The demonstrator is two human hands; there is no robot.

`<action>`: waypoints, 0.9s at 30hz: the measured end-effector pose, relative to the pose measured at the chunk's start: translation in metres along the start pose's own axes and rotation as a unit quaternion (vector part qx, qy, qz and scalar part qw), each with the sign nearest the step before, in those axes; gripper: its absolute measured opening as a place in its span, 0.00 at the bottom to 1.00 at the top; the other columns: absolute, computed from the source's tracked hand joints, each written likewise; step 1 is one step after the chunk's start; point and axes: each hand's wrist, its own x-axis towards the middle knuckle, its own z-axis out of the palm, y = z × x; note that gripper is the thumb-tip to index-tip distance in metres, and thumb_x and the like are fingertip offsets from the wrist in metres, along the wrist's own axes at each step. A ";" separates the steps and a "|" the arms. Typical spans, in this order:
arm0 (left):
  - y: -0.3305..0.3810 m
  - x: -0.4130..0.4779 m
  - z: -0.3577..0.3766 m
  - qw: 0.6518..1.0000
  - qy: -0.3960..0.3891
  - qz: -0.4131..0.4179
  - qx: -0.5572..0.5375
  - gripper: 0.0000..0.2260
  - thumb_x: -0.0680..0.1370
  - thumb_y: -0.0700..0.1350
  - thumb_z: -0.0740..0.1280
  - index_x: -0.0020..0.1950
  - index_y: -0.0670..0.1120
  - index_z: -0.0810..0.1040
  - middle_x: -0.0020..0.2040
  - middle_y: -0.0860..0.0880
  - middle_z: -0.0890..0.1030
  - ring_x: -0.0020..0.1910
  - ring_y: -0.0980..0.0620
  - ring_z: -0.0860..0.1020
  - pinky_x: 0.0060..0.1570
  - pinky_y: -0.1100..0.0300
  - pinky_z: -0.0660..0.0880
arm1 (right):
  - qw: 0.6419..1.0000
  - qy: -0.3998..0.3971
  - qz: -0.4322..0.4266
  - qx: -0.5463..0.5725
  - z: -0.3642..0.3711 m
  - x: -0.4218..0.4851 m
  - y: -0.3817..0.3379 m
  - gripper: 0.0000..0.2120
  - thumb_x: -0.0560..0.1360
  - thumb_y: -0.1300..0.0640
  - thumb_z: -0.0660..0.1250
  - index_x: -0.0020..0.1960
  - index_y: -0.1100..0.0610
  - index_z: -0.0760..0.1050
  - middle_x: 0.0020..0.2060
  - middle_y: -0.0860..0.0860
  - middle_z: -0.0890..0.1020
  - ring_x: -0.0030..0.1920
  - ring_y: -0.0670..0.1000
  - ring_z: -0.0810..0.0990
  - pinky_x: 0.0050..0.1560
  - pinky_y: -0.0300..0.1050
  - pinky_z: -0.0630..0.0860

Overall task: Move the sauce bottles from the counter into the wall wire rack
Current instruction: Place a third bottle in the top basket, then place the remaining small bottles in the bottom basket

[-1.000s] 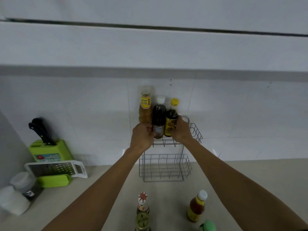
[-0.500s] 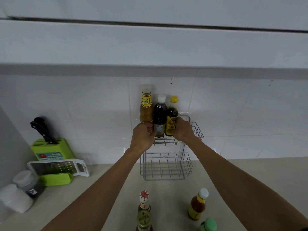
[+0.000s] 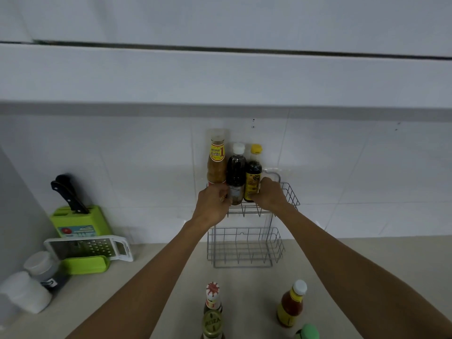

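Up in the wire rack's [image 3: 291,195] top tier, the left hand [image 3: 212,207] grips the white-capped dark bottle [image 3: 236,176]; the right hand [image 3: 269,195] clasps the yellow-capped bottle [image 3: 253,178]; an orange sauce bottle [image 3: 216,165] stands leftmost.

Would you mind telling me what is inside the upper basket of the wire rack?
The upper basket holds three upright bottles: orange sauce, dark white-capped and dark yellow-capped. Both hands cover their bases.

Home kitchen: tiled wall [image 3: 342,167], counter [image 3: 171,277], knife block [image 3: 78,221], grater [image 3: 90,248] left, wire rack [image 3: 281,243] holding sauce bottles.
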 end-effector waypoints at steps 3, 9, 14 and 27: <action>0.004 -0.006 -0.004 1.000 -0.005 0.014 -0.016 0.13 0.76 0.41 0.69 0.60 0.47 0.80 0.57 0.48 0.84 0.56 0.51 0.80 0.52 0.67 0.69 | 1.000 0.012 0.006 -0.006 -0.005 -0.006 -0.002 0.16 0.74 0.57 0.71 0.35 0.53 0.65 0.39 0.53 0.78 0.45 0.55 0.79 0.44 0.48 0.76; 0.009 -0.034 -0.008 0.999 -0.012 0.017 -0.047 0.16 0.75 0.42 0.72 0.62 0.47 0.79 0.55 0.51 0.83 0.52 0.57 0.78 0.53 0.70 0.70 | 0.999 0.004 0.013 -0.039 -0.017 -0.033 -0.005 0.10 0.75 0.57 0.70 0.42 0.57 0.69 0.42 0.54 0.79 0.48 0.56 0.81 0.44 0.48 0.77; 0.001 -0.073 -0.011 0.998 -0.032 -0.006 -0.049 0.17 0.75 0.42 0.72 0.63 0.46 0.79 0.56 0.52 0.83 0.54 0.57 0.79 0.55 0.66 0.74 | 1.000 0.011 -0.006 -0.026 -0.019 -0.065 -0.005 0.16 0.74 0.55 0.69 0.59 0.61 0.75 0.54 0.57 0.83 0.56 0.59 0.81 0.57 0.52 0.79; -0.067 -0.196 -0.003 0.973 -0.021 -0.169 -0.156 0.13 0.73 0.40 0.73 0.57 0.49 0.82 0.51 0.53 0.85 0.52 0.57 0.83 0.58 0.56 0.78 | 0.987 -0.133 -0.031 0.084 0.060 -0.200 0.023 0.19 0.74 0.52 0.72 0.63 0.52 0.76 0.52 0.48 0.85 0.54 0.50 0.83 0.59 0.52 0.80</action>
